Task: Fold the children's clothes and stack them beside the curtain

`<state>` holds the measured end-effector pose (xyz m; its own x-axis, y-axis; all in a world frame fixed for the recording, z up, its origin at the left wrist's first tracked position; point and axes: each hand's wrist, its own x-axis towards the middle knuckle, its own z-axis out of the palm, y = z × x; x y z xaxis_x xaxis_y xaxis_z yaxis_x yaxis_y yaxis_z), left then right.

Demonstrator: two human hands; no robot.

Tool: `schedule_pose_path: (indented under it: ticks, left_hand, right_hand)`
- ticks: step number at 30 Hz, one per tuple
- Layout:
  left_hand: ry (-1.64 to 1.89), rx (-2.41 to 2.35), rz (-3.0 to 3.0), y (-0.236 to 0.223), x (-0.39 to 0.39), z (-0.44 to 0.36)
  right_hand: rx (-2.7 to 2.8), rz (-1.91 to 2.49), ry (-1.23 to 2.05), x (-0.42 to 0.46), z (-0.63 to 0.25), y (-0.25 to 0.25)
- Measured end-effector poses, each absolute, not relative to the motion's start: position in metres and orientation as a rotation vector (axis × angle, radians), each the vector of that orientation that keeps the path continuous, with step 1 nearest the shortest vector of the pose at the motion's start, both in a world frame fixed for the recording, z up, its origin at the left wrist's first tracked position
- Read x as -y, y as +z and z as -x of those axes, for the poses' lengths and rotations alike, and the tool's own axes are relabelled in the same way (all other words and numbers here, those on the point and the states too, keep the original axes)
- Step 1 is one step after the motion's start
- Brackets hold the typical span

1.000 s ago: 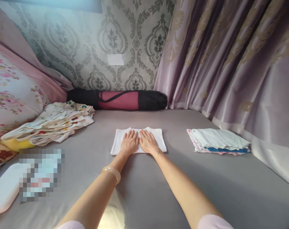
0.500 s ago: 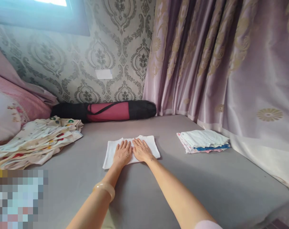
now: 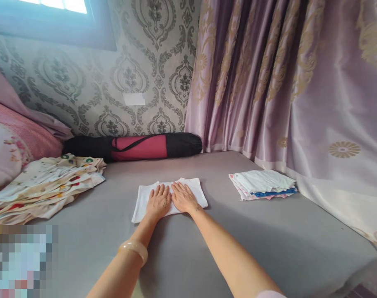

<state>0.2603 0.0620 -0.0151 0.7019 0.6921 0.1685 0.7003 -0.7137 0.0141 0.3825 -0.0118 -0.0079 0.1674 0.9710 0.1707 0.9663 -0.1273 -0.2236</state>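
A folded white cloth point(image 3: 194, 189) lies flat on the grey bed sheet point(image 3: 188, 256) in the middle of the view. My left hand point(image 3: 158, 201) and my right hand point(image 3: 182, 197) rest side by side on the cloth, palms down, fingers stretched out flat and pointing away from me. Neither hand holds anything. A pale bangle point(image 3: 135, 249) sits on my left wrist.
A stack of folded cloths point(image 3: 263, 184) in white, blue and pink lies to the right near the curtain point(image 3: 284, 82). A patterned cream blanket point(image 3: 45, 186) is heaped at the left beside a pink floral pillow point(image 3: 8, 149). A red-and-black rolled bag point(image 3: 135, 147) lies along the wallpapered wall.
The view has shifted up and to the right, so everything sits slightly lower and further left. Both hands stay flat on the white cloth.
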Motion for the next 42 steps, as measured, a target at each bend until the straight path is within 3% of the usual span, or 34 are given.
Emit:
schedule_pose_path:
  ticks: [35, 42]
  left_hand:
    - [-0.251, 1.21, 2.9, -0.016, -0.063, -0.26]
    - [-0.078, 1.179, 2.987, -0.001, -0.071, -0.261]
  right_hand:
    - [1.905, 2.207, 0.068, 0.006, -0.384, -0.011]
    - [1.927, 2.221, 0.21, 0.001, -0.389, -0.001]
